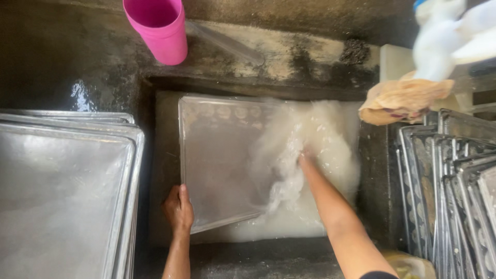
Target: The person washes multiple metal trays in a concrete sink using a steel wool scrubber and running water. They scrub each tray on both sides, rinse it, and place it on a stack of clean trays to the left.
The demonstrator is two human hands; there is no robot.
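Right hand (pixel 306 155) buried in white foam (pixel 320 139), fingers unseen; grip undeterminable. Tray (pixel 222 155) right part masked by foam and splash blur. Pink cup (pixel 157 28) cut off at far edge. Stacked trays (pixel 62 191) cropped at left and near edges; racked trays (pixel 454 181) cropped at right. Far right, white objects (pixel 449 36) blurred, unidentifiable.

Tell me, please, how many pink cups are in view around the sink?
1. The pink cup stands on the ledge behind the sink, up and left of the metal tray that the left hand grips. Its top is cut off by the picture's edge.
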